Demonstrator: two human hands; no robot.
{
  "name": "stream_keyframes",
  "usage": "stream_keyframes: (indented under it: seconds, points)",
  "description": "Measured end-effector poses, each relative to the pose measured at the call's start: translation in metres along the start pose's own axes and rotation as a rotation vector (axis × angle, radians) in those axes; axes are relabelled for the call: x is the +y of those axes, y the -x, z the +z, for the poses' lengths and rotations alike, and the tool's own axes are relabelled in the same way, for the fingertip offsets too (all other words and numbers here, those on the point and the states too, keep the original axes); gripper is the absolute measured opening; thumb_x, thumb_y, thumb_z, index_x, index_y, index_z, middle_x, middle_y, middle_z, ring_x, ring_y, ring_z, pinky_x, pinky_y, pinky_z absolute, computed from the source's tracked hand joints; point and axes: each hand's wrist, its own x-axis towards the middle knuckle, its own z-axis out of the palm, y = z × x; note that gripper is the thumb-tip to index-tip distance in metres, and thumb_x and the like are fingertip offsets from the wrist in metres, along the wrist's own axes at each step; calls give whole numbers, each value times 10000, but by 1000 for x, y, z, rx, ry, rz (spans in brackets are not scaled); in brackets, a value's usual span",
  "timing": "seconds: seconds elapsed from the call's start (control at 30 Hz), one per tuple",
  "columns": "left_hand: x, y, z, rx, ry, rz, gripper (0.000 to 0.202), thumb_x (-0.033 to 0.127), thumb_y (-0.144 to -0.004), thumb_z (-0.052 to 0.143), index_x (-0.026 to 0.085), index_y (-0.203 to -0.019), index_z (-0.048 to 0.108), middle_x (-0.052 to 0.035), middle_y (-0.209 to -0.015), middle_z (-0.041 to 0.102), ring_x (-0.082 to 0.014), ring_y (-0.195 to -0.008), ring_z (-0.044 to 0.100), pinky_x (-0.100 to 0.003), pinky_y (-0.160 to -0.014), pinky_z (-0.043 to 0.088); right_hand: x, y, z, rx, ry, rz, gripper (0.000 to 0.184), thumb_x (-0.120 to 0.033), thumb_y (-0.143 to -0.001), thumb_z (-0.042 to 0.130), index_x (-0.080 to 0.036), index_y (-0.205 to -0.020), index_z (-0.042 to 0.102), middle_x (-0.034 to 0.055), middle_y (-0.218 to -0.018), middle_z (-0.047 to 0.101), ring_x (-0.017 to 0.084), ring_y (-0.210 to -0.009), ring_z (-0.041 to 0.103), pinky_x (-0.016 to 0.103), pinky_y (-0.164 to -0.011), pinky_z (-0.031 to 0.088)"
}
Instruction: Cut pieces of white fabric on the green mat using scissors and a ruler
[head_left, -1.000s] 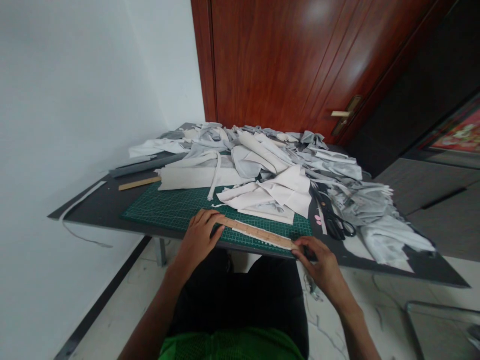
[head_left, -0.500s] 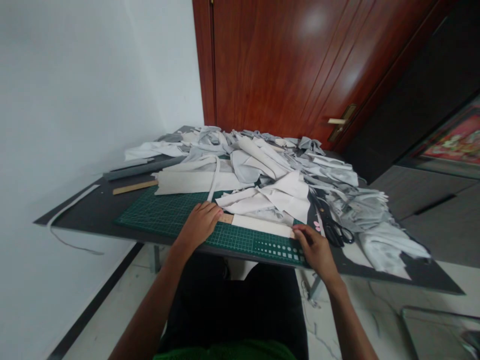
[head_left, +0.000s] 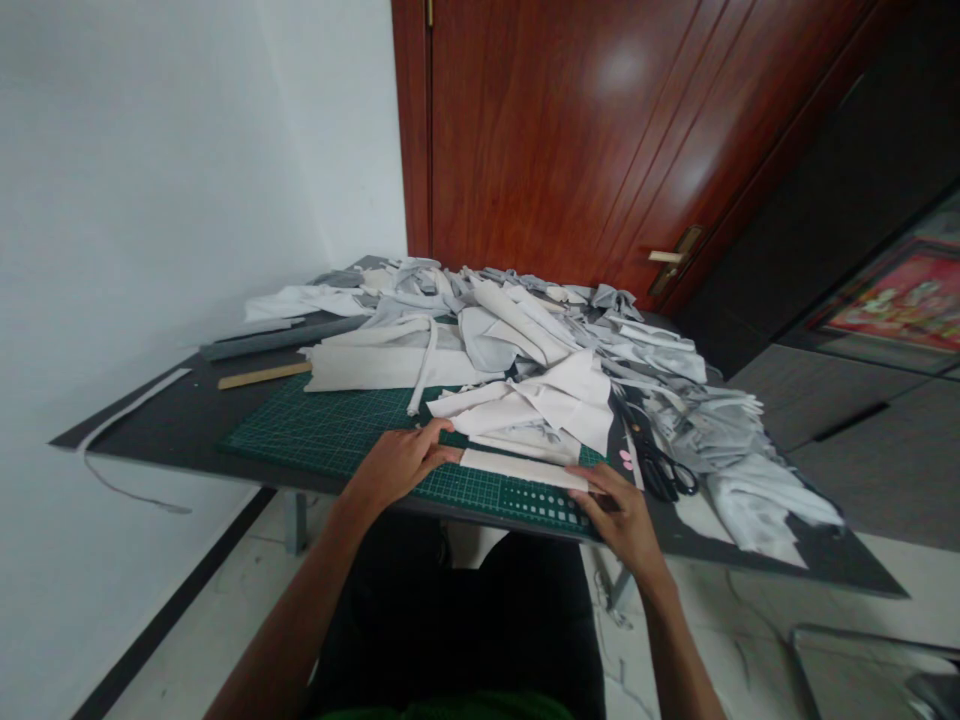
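A narrow white fabric strip (head_left: 521, 468) lies across the near part of the green cutting mat (head_left: 330, 430). My left hand (head_left: 397, 462) pinches the strip's left end between thumb and fingers. At the strip's right end, near the mat's front corner, my right hand (head_left: 619, 512) has its fingers closed on it. The wooden ruler I held earlier does not show. Just behind the strip begins a big heap of white and grey fabric scraps (head_left: 525, 350).
Black scissors (head_left: 660, 462) lie right of the mat on the dark table (head_left: 172, 420). A second wooden ruler (head_left: 262, 375) and a grey bar (head_left: 277, 338) rest at the back left. A white wall stands left and a red-brown door (head_left: 570, 140) behind.
Both hands slid away from the table's near edge toward the heap. The wooden ruler seen between them earlier is now out of sight and only the white strip shows.
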Motion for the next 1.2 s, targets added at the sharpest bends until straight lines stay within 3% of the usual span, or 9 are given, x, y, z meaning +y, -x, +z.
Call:
stream_keyframes:
  seconds: [0.1,0.23,0.37,0.47,0.63,0.8,0.93,1.03,1.2]
  points:
    - [-1,1,1,-4,-12,168,353,377,-1048,508,280,-1381,572,-42,-1173,724,-203,-1019,717,-288,-865,532,0,1,0,35,-38,14,221,-408,-941,675,-230,-1023,777,67,-935,713,220,-841,676,313,-700,557]
    - [2,1,2,-25,-68,298,373,222,-1031,514,319,-1377,613,-30,-1119,699,-153,-969,695,-246,-864,523,4,3,1,109,-97,102,246,-437,-888,729,-226,-1013,710,52,-917,684,205,-793,650,304,-670,552]
    - [0,4,6,2,-92,263,306,146,-1016,479,263,-1218,677,-26,-1020,724,-152,-885,705,-228,-756,508,8,3,6,299,-379,127,437,-473,-864,747,-262,-1212,589,-26,-796,590,149,-639,565,269,-587,491]
    - [-6,9,10,57,-31,210,252,165,-1033,435,225,-1052,679,-11,-843,720,-152,-763,702,-228,-685,477,-3,-2,19,352,-597,118,564,-554,-907,667,-276,-1375,521,-16,-828,617,151,-647,566,292,-616,497]
    - [-11,13,8,139,74,200,293,284,-1072,377,211,-936,626,-1,-723,682,-145,-641,667,-232,-636,436,-50,-24,53,136,-637,104,407,-591,-898,667,-224,-1063,727,86,-967,771,225,-808,680,401,-813,557]
    - [-8,11,6,155,99,155,341,300,-1081,331,212,-902,607,2,-683,657,-144,-599,649,-235,-614,429,-82,-44,70,208,-703,125,367,-579,-921,644,-225,-900,738,89,-972,805,266,-922,731,450,-914,551]
    - [-9,9,10,163,69,129,323,297,-1075,348,216,-935,628,-21,-744,701,-164,-671,696,-239,-634,455,-85,-47,75,256,-655,154,499,-615,-975,534,-245,-665,663,82,-827,789,290,-1122,703,457,-1007,499]
    - [-10,8,12,161,47,116,311,290,-1066,364,223,-979,654,-34,-809,737,-176,-732,722,-246,-672,486,-81,-44,81,305,-691,195,526,-637,-977,512,-238,-666,656,94,-848,787,296,-1214,661,447,-1016,480]
    - [-9,8,12,139,2,112,323,288,-1068,361,218,-1022,673,-45,-879,769,-186,-775,741,-255,-708,509,-70,-40,85,389,-793,214,480,-616,-982,522,-228,-716,616,91,-835,776,295,-1154,686,432,-972,477]
